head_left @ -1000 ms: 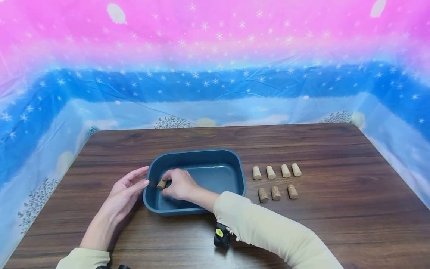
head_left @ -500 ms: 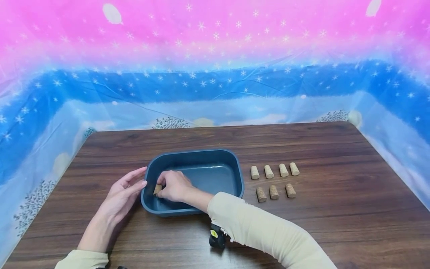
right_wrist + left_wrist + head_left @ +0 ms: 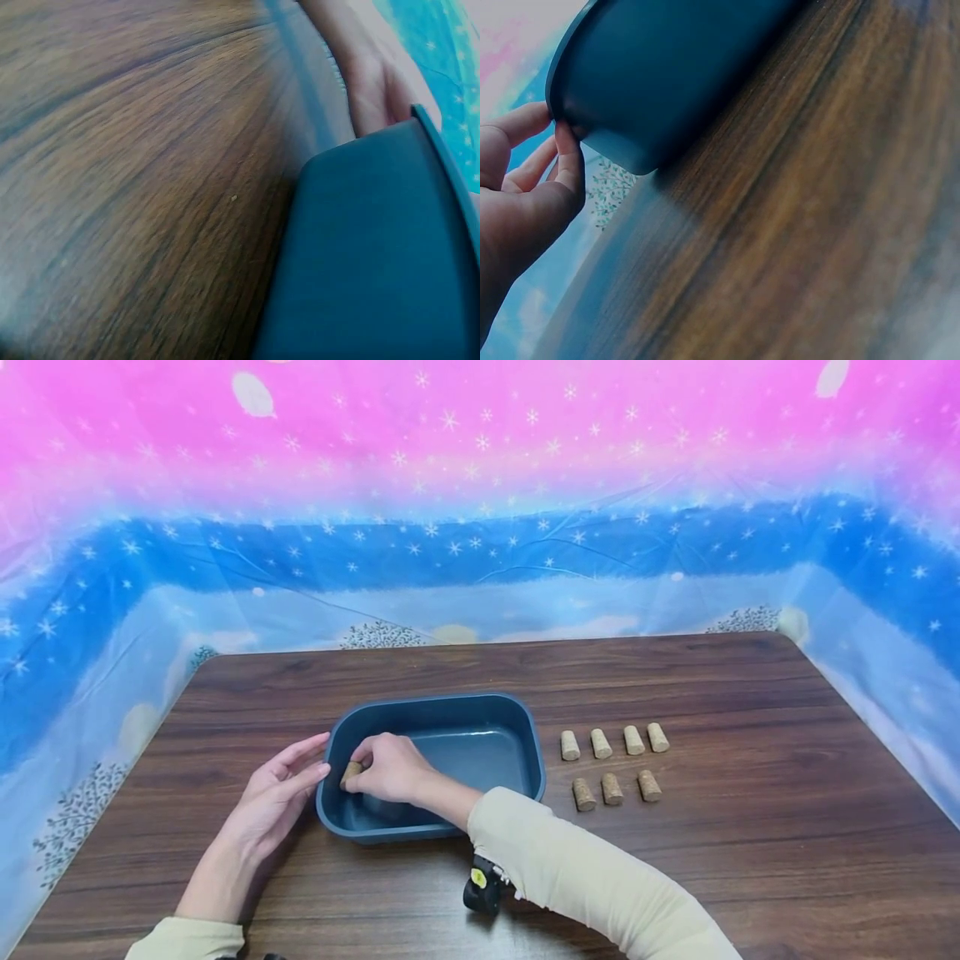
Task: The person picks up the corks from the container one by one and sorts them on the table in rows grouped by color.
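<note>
Inside the left end of a dark blue rectangular basin (image 3: 442, 832), my right hand (image 3: 393, 768) pinches a brown cork stopper (image 3: 351, 774) between thumb and fingers. The cork stands close to the basin's left wall, partly covered by the fingers. My left hand (image 3: 273, 793) touches the outside of the basin's left rim with its fingertips and thumb. In the left wrist view the left hand (image 3: 536, 172) meets the basin (image 3: 660, 75) near its rim. The basin's wall hides the right hand's fingers in the right wrist view.
Right of the basin lie two rows of corks on the wooden table (image 3: 750, 860). The far row has several pale corks (image 3: 601, 744); the near row has three darker ones (image 3: 612, 789). A patterned cloth (image 3: 480, 552) hangs behind the table.
My right hand has moved the cork slightly left, toward the basin's left wall, and the cork now stands more upright. My left hand stays at the rim.
</note>
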A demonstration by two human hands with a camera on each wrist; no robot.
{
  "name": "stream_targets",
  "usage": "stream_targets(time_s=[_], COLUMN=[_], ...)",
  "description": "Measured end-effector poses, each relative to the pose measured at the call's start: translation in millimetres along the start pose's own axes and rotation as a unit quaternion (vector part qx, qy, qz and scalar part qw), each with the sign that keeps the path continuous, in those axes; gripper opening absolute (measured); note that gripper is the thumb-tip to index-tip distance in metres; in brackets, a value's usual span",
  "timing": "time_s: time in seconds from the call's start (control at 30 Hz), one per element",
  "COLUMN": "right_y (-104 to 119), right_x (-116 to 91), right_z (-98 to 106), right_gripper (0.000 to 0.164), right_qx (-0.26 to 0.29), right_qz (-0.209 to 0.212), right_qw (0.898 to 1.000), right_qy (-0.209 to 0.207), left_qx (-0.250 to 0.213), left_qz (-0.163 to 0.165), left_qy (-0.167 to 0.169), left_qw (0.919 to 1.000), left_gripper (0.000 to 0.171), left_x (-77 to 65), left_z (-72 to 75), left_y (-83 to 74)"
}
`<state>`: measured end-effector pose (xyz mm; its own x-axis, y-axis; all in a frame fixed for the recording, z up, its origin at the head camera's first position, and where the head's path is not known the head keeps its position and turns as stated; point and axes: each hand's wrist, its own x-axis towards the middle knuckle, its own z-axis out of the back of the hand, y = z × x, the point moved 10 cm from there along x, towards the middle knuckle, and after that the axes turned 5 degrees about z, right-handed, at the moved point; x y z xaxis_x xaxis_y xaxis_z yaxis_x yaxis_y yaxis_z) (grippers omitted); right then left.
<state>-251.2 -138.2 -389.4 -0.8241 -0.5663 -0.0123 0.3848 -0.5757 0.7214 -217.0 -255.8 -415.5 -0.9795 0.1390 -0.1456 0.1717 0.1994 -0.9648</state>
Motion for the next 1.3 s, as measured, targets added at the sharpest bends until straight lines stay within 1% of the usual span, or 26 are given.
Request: stream_targets(time_s=[0.17,0.23,0.37,0.53,0.67,0.93,1.1,1.23,1.3], right_y=[2.4,3.4,4.9,7.8,6.0,-8.8,-17.4,-22.5,-25.3], right_x=[-1.8,-2.9,-5.5,-10.9,-16.8,-34.5,-50.4,-61.5,-66.2], right_z=[5.2,6.7,11.3,22.7,31.7,42.2,50.4,60.7,66.6], right_gripper=[0.018,0.018,0.019,0.021,0.025,0.027,0.028,0.029,0.031], right_qx=[0.054,0.076,0.119,0.160,0.188,0.205,0.203,0.198,0.194], right_qz=[-0.006,-0.008,-0.010,0.005,0.011,0.015,0.021,0.018,0.018], right_qw=[0.998,0.997,0.993,0.987,0.982,0.979,0.979,0.980,0.981], right_qy=[-0.010,-0.011,-0.007,-0.003,0.005,0.018,0.012,0.005,0.002], left_qx=[0.013,0.018,0.015,0.003,-0.001,-0.002,-0.003,-0.002,-0.003], left_qz=[0.013,0.016,0.014,0.013,0.014,0.002,0.002,0.009,0.007], left_qy=[-0.009,-0.010,-0.009,-0.009,-0.009,-0.012,-0.015,-0.017,-0.016], left_qw=[0.9998,0.9997,0.9997,0.9999,0.9999,0.9999,0.9999,0.9998,0.9998], left_gripper=[0.032,0.033,0.033,0.033,0.032,0.031,0.032,0.032,0.032], left_x=[-0.6,-0.9,-1.0,-0.9,-0.8,-0.1,-0.3,-0.6,-0.8], left_z=[1.3,1.5,1.0,0.5,0.5,-0.2,0.0,0.4,0.2], left_y=[0.9,0.8,-0.8,-2.5,-2.6,-3.7,-4.6,-3.7,-4.0])
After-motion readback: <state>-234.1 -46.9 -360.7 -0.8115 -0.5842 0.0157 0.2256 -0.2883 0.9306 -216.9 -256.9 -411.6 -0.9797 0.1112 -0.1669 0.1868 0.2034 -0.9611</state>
